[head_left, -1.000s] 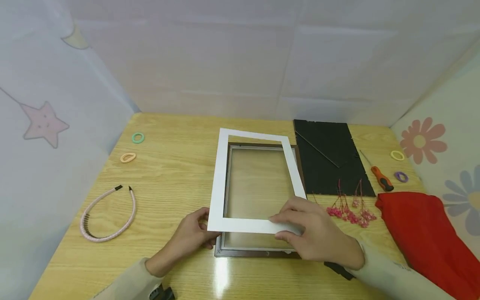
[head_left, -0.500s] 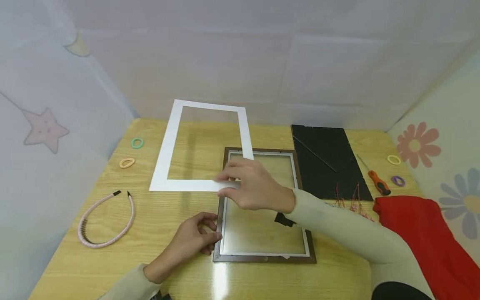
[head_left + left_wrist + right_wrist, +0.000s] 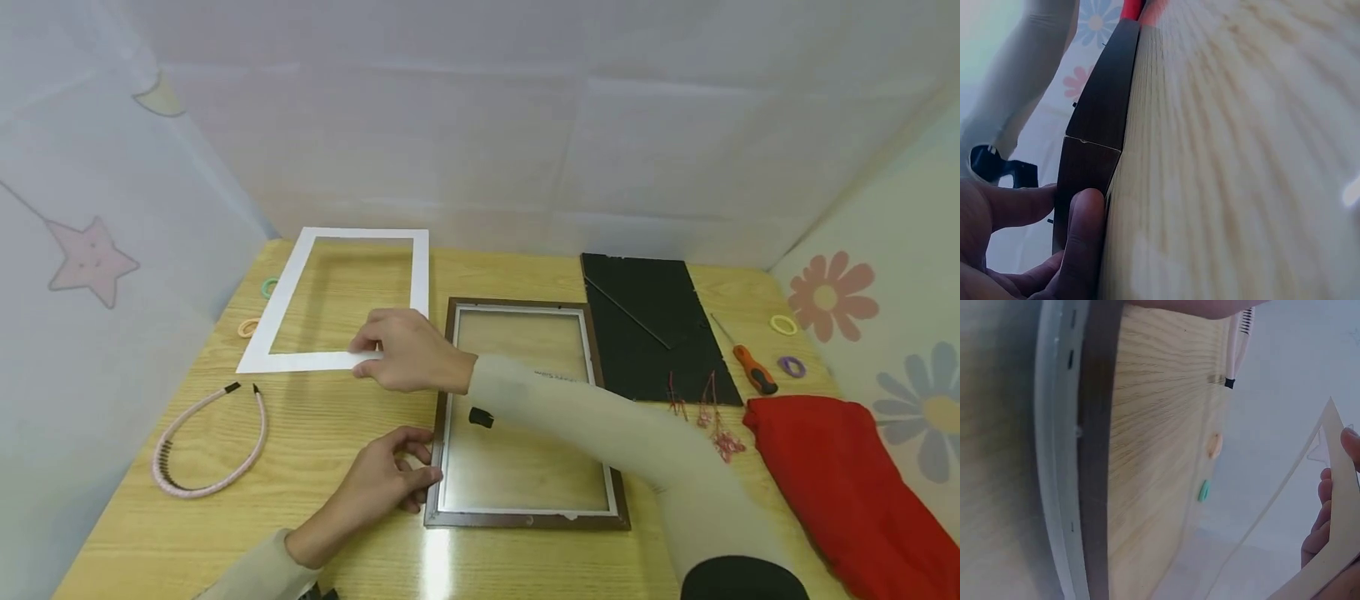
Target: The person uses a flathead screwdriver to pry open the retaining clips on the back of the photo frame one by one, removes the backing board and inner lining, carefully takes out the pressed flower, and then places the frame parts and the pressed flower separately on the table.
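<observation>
My right hand (image 3: 408, 350) pinches the lower right corner of a white picture mat (image 3: 303, 362), thumb beneath and fingers on top. In the right wrist view, the mat (image 3: 1340, 494) stands raised above the table. A brown picture frame (image 3: 517, 520) lies in the middle of the table with a clear pane inside its pale inner edge. My left hand (image 3: 382, 475) holds the frame's left edge near the lower corner. From the left wrist view, the thumb lies along the frame's outer side (image 3: 1094, 94) and another finger reaches its upper edge.
A pink headband (image 3: 210, 492) lies at left, near orange (image 3: 247, 327) and green (image 3: 268, 287) rings. At right are a black backing board (image 3: 645, 333), a screwdriver (image 3: 753, 369), pink dried flowers (image 3: 723, 442), red cloth (image 3: 832, 467), and yellow (image 3: 783, 325) and purple (image 3: 791, 367) rings.
My right hand has carried the mat leftward from over the frame to the table's left back, now lower than half a second ago. My left hand has stayed at the frame's edge.
</observation>
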Demonstrator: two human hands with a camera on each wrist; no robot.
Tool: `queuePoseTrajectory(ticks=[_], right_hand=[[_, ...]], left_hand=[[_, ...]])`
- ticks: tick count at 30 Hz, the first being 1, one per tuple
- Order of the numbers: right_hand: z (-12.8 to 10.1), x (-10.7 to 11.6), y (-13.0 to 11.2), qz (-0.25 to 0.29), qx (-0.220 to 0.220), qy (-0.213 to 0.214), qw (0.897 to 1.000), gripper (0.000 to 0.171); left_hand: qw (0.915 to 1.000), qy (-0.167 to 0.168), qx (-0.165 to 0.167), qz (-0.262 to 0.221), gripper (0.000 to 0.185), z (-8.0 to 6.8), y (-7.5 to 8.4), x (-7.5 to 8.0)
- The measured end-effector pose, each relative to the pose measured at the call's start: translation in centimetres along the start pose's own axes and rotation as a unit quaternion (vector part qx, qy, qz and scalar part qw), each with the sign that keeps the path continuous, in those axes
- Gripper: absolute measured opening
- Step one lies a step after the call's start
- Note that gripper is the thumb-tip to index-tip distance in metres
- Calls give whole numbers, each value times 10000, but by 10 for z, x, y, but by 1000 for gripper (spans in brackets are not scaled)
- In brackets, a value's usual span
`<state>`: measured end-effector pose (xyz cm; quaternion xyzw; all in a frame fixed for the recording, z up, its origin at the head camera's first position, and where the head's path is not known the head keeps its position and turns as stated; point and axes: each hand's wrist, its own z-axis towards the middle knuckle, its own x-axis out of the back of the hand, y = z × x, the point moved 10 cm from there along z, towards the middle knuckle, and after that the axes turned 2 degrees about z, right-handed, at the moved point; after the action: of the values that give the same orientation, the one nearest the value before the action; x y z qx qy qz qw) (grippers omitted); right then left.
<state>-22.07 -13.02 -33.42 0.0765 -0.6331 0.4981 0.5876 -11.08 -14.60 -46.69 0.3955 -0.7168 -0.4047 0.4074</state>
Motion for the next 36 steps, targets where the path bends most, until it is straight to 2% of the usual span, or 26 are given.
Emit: queuePoseTrajectory(ticks=[10,18,25,36], right_hand=[[21,-25,29,67,-785,-295,9965,26],[32,-42,39,-102,-1068,-587,9925,28],[34,-54,40,-201,-1083,-818,9905,25],[36,-76,39,-300,-872,-1273,9876,21]], left_hand=[[10000,-24,47,-30,54,-2,-1,2],[9999,-61,72,-40,53,-4,-1,3],[9999,-118,-50,-110,56,-4,2,3],[9999,-89,38,-111,57,-8,0,5]])
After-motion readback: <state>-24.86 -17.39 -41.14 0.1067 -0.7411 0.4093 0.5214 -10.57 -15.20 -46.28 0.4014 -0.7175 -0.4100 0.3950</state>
